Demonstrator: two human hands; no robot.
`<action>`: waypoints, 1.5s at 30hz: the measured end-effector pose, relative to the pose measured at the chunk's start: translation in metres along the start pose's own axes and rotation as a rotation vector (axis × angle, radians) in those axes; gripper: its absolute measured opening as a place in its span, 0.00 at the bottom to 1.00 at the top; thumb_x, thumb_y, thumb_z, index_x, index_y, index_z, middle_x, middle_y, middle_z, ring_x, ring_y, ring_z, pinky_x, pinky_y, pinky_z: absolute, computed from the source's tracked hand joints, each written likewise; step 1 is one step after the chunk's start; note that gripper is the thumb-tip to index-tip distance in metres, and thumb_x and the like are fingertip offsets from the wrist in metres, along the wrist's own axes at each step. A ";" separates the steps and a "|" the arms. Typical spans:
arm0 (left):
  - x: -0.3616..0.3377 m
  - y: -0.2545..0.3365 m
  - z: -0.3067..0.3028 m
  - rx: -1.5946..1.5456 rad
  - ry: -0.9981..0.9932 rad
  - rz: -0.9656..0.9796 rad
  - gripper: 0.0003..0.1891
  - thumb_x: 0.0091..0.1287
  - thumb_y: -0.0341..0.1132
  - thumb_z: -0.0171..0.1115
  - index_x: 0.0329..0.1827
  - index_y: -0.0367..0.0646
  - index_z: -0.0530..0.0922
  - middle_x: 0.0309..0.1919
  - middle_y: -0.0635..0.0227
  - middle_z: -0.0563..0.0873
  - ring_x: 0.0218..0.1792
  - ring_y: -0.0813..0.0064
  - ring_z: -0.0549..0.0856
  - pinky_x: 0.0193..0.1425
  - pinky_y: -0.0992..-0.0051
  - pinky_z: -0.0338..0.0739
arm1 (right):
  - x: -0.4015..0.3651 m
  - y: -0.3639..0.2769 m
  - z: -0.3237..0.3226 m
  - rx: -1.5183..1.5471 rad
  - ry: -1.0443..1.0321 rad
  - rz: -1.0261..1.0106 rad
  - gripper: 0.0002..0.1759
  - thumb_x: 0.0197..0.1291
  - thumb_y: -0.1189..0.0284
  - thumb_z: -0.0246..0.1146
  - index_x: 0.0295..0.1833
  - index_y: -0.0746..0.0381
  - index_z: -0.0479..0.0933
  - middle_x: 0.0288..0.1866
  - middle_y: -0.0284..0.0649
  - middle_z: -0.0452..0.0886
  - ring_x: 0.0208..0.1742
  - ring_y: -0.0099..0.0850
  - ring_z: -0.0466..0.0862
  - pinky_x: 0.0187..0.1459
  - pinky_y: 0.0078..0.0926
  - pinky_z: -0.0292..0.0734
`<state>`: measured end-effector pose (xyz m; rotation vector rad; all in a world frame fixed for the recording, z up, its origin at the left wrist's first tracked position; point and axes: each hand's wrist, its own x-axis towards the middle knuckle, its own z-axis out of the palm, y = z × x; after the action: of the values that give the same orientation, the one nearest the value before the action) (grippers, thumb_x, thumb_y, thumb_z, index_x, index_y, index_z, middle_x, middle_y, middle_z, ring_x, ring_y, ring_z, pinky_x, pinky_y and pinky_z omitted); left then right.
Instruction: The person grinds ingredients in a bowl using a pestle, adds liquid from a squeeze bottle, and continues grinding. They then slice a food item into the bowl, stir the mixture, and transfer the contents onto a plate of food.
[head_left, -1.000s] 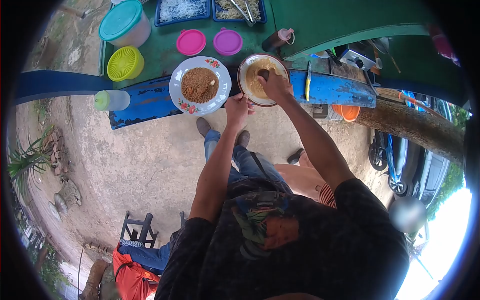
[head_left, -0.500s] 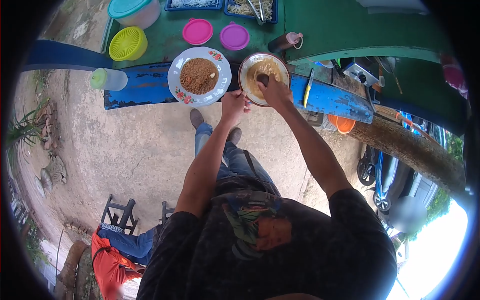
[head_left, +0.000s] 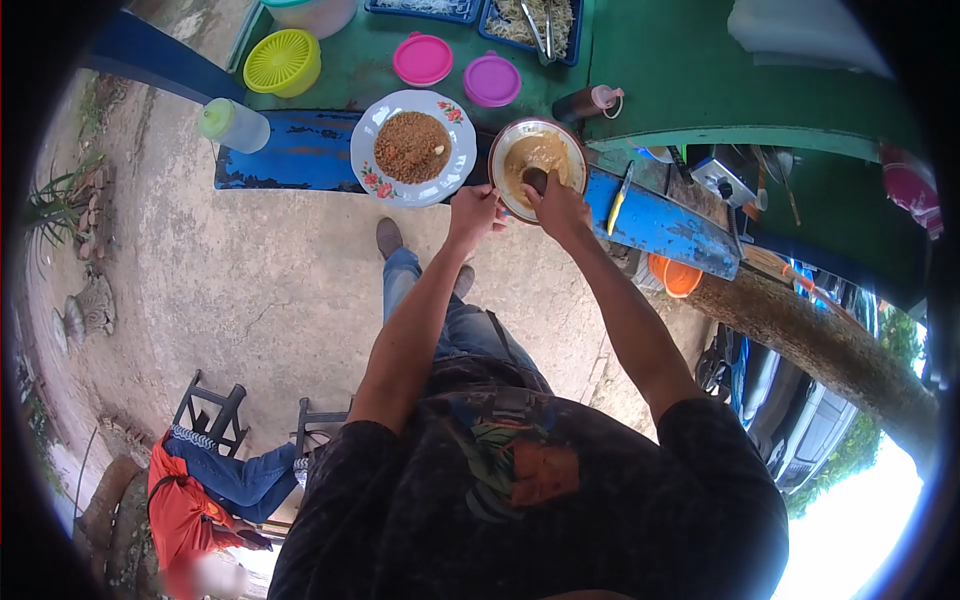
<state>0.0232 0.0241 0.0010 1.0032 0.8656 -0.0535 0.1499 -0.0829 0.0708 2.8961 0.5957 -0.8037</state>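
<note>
A brown-rimmed bowl [head_left: 497, 150] with tan paste inside sits at the edge of the blue board. My right hand [head_left: 560, 207] reaches over its near rim, fingers wrapped round a dark rounded pestle [head_left: 536, 180] pressed into the paste. At the bowl's lower left, my left hand [head_left: 476, 212] grips the rim with closed fingers. Left of the bowl lies a white floral plate [head_left: 404, 108] with brown ground crumbs [head_left: 408, 146] on it. A yellow-handled knife [head_left: 619, 200] rests on the board to the right of the bowl.
Pink [head_left: 422, 60] and purple lids [head_left: 492, 80], a yellow-green container [head_left: 283, 63], a bottle [head_left: 234, 126], a dark sauce bottle [head_left: 582, 104] and blue trays with tongs [head_left: 540, 32] stand around. A seated person in orange [head_left: 180, 510] is at the lower left.
The view has shifted slightly. My right hand and the pestle have moved lower in the bowl, toward its near side. My left hand remains at the rim.
</note>
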 end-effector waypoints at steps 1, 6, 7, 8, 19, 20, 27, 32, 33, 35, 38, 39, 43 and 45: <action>-0.003 -0.005 0.002 -0.010 0.009 -0.002 0.15 0.80 0.36 0.60 0.40 0.33 0.87 0.29 0.62 0.89 0.27 0.73 0.90 0.30 0.68 0.92 | -0.002 0.007 0.001 0.005 0.005 0.023 0.41 0.72 0.38 0.58 0.70 0.64 0.74 0.60 0.62 0.86 0.64 0.55 0.86 0.63 0.55 0.81; -0.004 -0.001 0.000 0.025 -0.036 -0.015 0.15 0.81 0.37 0.59 0.47 0.33 0.88 0.33 0.62 0.89 0.30 0.74 0.90 0.32 0.69 0.93 | 0.035 -0.004 -0.009 0.062 -0.142 0.054 0.43 0.71 0.37 0.58 0.72 0.64 0.73 0.64 0.60 0.85 0.66 0.55 0.85 0.63 0.54 0.81; -0.008 -0.001 0.000 0.034 -0.041 -0.037 0.15 0.82 0.37 0.59 0.49 0.33 0.87 0.35 0.63 0.89 0.32 0.75 0.90 0.34 0.69 0.94 | 0.011 -0.015 -0.003 -0.017 -0.097 0.022 0.43 0.71 0.37 0.59 0.71 0.65 0.73 0.62 0.60 0.85 0.65 0.55 0.86 0.63 0.54 0.82; -0.009 -0.001 0.000 0.030 -0.043 -0.033 0.15 0.82 0.37 0.59 0.49 0.33 0.87 0.35 0.63 0.89 0.32 0.75 0.90 0.34 0.69 0.94 | -0.005 -0.019 0.001 -0.034 -0.044 0.000 0.42 0.72 0.37 0.58 0.70 0.65 0.72 0.62 0.60 0.86 0.64 0.55 0.87 0.62 0.55 0.82; -0.008 -0.004 0.000 -0.007 -0.037 -0.006 0.15 0.81 0.37 0.59 0.44 0.33 0.88 0.31 0.63 0.88 0.28 0.75 0.90 0.31 0.67 0.93 | 0.000 -0.008 -0.008 0.032 -0.029 0.048 0.38 0.74 0.38 0.56 0.67 0.63 0.72 0.59 0.59 0.86 0.61 0.56 0.88 0.59 0.56 0.83; -0.004 0.001 -0.001 0.001 -0.040 0.015 0.15 0.81 0.37 0.59 0.44 0.33 0.88 0.31 0.63 0.88 0.28 0.75 0.90 0.31 0.67 0.93 | -0.007 -0.006 -0.004 0.000 -0.026 0.016 0.38 0.74 0.38 0.56 0.66 0.63 0.73 0.57 0.59 0.87 0.60 0.55 0.88 0.58 0.56 0.83; 0.000 -0.007 -0.002 0.038 -0.110 0.020 0.16 0.83 0.40 0.59 0.50 0.35 0.86 0.37 0.64 0.88 0.34 0.76 0.90 0.37 0.70 0.93 | -0.015 0.004 0.001 0.068 -0.047 0.031 0.37 0.73 0.38 0.58 0.66 0.62 0.72 0.58 0.58 0.87 0.60 0.55 0.88 0.59 0.56 0.83; -0.035 0.005 0.005 0.339 -0.086 -0.123 0.24 0.77 0.47 0.67 0.38 0.28 0.85 0.26 0.61 0.89 0.19 0.74 0.87 0.22 0.71 0.88 | 0.008 0.020 0.009 0.308 0.060 0.151 0.40 0.74 0.39 0.57 0.67 0.66 0.69 0.59 0.59 0.86 0.64 0.56 0.86 0.64 0.54 0.80; -0.047 0.015 0.015 0.346 -0.112 -0.093 0.30 0.75 0.55 0.68 0.35 0.27 0.83 0.23 0.59 0.88 0.14 0.70 0.86 0.17 0.71 0.85 | -0.002 0.014 0.000 0.392 0.057 0.215 0.39 0.76 0.41 0.55 0.68 0.68 0.69 0.61 0.60 0.85 0.66 0.57 0.84 0.65 0.54 0.79; -0.052 0.031 0.039 0.307 -0.099 -0.119 0.35 0.75 0.61 0.65 0.38 0.26 0.83 0.24 0.56 0.89 0.16 0.66 0.88 0.18 0.71 0.85 | -0.001 0.008 0.015 0.461 0.176 0.322 0.36 0.77 0.45 0.54 0.70 0.68 0.69 0.64 0.61 0.84 0.67 0.57 0.83 0.67 0.53 0.78; -0.033 0.046 0.073 0.434 -0.028 -0.119 0.42 0.72 0.71 0.61 0.34 0.28 0.83 0.25 0.56 0.88 0.17 0.65 0.89 0.17 0.72 0.84 | 0.049 0.045 0.079 0.478 0.145 0.176 0.35 0.78 0.48 0.54 0.71 0.69 0.68 0.58 0.64 0.85 0.63 0.58 0.86 0.62 0.54 0.81; -0.029 0.052 0.083 0.455 -0.028 -0.104 0.42 0.72 0.71 0.61 0.34 0.28 0.83 0.25 0.56 0.88 0.17 0.65 0.89 0.17 0.72 0.84 | 0.014 0.065 0.048 0.500 0.158 0.176 0.35 0.78 0.48 0.54 0.71 0.69 0.68 0.58 0.64 0.85 0.63 0.58 0.86 0.62 0.54 0.81; -0.029 0.069 0.114 0.898 0.031 0.001 0.43 0.66 0.70 0.68 0.39 0.23 0.84 0.25 0.53 0.88 0.18 0.64 0.90 0.16 0.72 0.84 | -0.012 0.159 -0.083 0.701 0.738 0.207 0.21 0.74 0.59 0.59 0.56 0.68 0.76 0.46 0.62 0.86 0.48 0.62 0.87 0.48 0.57 0.84; -0.024 0.071 0.129 1.007 0.107 -0.007 0.39 0.64 0.65 0.73 0.42 0.25 0.86 0.31 0.52 0.91 0.20 0.65 0.91 0.21 0.71 0.88 | 0.050 0.236 -0.101 0.550 0.885 0.246 0.15 0.70 0.62 0.64 0.46 0.65 0.80 0.46 0.56 0.88 0.48 0.58 0.88 0.50 0.54 0.84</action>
<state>0.1152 -0.0409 0.0990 1.9518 0.9461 -0.4819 0.3287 -0.2652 0.1256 3.6467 0.0146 0.4829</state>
